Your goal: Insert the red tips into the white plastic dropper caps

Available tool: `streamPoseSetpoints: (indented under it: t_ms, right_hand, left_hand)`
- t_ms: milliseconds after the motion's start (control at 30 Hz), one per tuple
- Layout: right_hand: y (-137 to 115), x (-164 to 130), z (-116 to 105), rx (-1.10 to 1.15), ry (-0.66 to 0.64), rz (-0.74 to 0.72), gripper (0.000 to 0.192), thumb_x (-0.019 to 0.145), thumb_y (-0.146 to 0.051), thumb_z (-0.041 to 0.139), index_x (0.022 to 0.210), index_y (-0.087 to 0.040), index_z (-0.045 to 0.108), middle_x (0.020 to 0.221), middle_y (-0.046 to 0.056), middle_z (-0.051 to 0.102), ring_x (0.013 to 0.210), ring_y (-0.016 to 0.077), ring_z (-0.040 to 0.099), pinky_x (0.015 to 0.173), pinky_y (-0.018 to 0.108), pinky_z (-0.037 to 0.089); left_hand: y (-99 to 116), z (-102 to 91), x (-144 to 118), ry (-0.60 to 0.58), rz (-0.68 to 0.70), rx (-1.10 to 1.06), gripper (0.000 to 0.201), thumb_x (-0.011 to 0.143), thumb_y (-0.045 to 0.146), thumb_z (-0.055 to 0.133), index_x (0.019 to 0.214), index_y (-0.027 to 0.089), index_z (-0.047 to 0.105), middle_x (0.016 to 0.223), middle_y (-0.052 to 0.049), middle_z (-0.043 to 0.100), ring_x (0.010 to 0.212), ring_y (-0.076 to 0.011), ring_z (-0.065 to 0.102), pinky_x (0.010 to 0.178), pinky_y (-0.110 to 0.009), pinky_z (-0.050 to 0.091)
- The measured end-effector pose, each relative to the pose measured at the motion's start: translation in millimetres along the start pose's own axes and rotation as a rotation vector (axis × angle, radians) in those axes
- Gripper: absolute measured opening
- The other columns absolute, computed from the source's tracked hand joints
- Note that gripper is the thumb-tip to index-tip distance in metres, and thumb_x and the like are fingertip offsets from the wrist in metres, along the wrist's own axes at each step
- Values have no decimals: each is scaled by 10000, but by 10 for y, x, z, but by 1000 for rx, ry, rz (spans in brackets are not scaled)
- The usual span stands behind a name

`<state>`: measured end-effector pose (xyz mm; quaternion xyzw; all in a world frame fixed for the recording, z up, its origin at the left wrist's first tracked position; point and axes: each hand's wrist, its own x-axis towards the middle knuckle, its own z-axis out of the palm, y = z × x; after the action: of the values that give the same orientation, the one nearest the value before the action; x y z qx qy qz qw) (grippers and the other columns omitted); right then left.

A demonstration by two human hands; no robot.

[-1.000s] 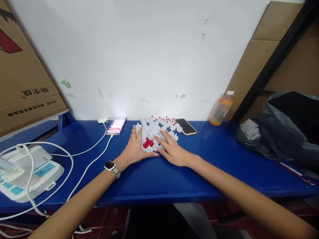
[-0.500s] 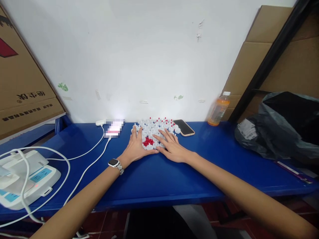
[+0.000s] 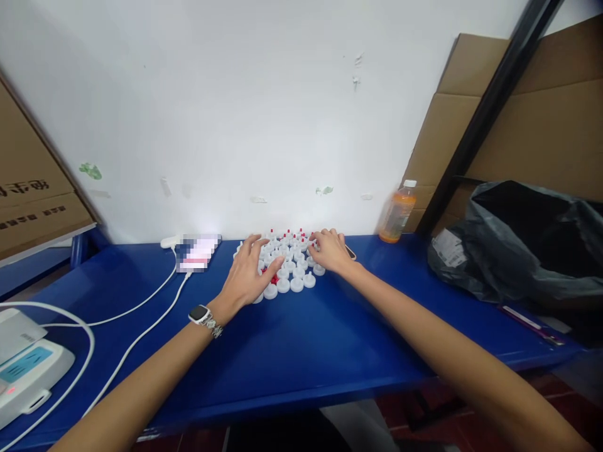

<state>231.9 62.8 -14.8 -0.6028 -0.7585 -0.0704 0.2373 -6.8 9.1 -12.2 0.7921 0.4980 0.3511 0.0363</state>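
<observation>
A cluster of white plastic nozzle caps (image 3: 296,285) lies on the blue table, some at the back topped with small red tips (image 3: 288,232). Loose red tips (image 3: 274,279) lie heaped among the caps at the front left. My left hand (image 3: 247,269) rests along the left side of the cluster, fingers and thumb spread, partly covering the red heap. At the right back edge, my right hand (image 3: 331,248) is curved round the outer caps, its fingers bent and thumb apart. Whether it touches a cap is hard to see.
Behind my right hand a phone (image 3: 350,252) is mostly hidden. A plugged-in, blurred-out device (image 3: 198,253) lies left, with white cables and a power strip (image 3: 32,370). An orange drink bottle (image 3: 398,212) and a black plastic bag (image 3: 518,245) stand right. The wall is close behind.
My hands have moved apart: the right went to the back right edge of the caps, its fingers bending. The left stays at the left side, thumb lifted. The view has shifted slightly.
</observation>
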Motion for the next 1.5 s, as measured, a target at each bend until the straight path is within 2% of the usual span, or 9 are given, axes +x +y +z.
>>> streamPoseSetpoints:
  t_ms: [133, 300, 500, 700, 900, 1033, 1100, 1200, 1500]
  right_hand:
    - [47, 148, 85, -7, -38, 44, 259, 901, -282, 474, 960, -178, 704, 968, 120, 712, 1018, 288, 543, 916, 443, 326]
    - [42, 211, 81, 90, -73, 138, 191, 835, -197, 509, 842, -188, 700, 869, 74, 734, 907, 234, 612, 899, 401, 313]
    - [-87, 141, -73, 460, 72, 116, 102, 789, -218, 570, 827, -187, 660, 800, 21, 706, 773, 175, 623, 826, 345, 395]
    - [-599, -132, -161, 1088, 54, -38, 229, 779, -405, 669, 802, -185, 610, 758, 20, 657, 688, 152, 575, 675, 297, 449]
    - [-827, -395, -147, 1123, 111, -24, 366, 854, -506, 630, 1063, -212, 576, 874, 18, 605, 784, 156, 564, 691, 286, 441]
    - [-842, -471, -101, 1283, -60, 109, 368, 898, -581, 530, 1055, -248, 517, 853, -15, 578, 722, 136, 572, 613, 260, 401]
    - [-862, -470, -102, 1454, -146, 157, 371, 883, -593, 538, 1018, -248, 507, 742, -42, 545, 622, 122, 546, 541, 242, 339]
    - [-895, -454, -140, 1619, -140, 188, 382, 821, -568, 628, 969, -230, 531, 662, -56, 510, 563, 104, 489, 510, 230, 286]
    - [-879, -461, -172, 1425, -25, 171, 390, 757, -537, 699, 884, -183, 597, 592, -61, 451, 529, 96, 381, 498, 240, 273]
  left_hand:
    - [109, 164, 266, 51, 42, -44, 459, 960, 582, 420, 1189, 218, 580, 1379, -112, 481, 1300, -279, 497, 1124, -484, 377]
    - [107, 292, 370, 62, 55, -67, 381, 962, 535, 448, 1091, 220, 619, 1304, -106, 510, 1243, -284, 529, 1086, -499, 400]
    - [86, 34, 246, 116, 151, -132, 278, 985, 420, 447, 1119, 232, 602, 1219, -78, 561, 1217, -233, 535, 1079, -425, 417]
    - [24, -154, 67, 3, 230, -207, 386, 943, 411, 550, 1285, 232, 532, 1168, -72, 596, 1042, -208, 601, 881, -349, 522]
    - [92, -128, 26, -2, 179, -339, 251, 938, 396, 573, 1085, 202, 637, 952, -38, 660, 814, -161, 621, 738, -296, 519]
    - [192, -58, 5, 40, 81, -498, 256, 938, 378, 581, 1126, 207, 610, 994, -40, 687, 861, -163, 654, 750, -285, 526]
    - [228, -39, -9, 67, 109, -490, 236, 938, 357, 584, 1123, 215, 621, 1086, -55, 658, 930, -169, 647, 780, -286, 526]
    - [264, -47, -20, 137, 186, -418, 205, 937, 330, 593, 1103, 226, 652, 1136, -66, 584, 976, -163, 612, 824, -287, 517]
    - [180, -105, 19, 137, 258, -328, 147, 984, 325, 511, 981, 184, 556, 881, -19, 592, 784, -129, 577, 747, -270, 476]
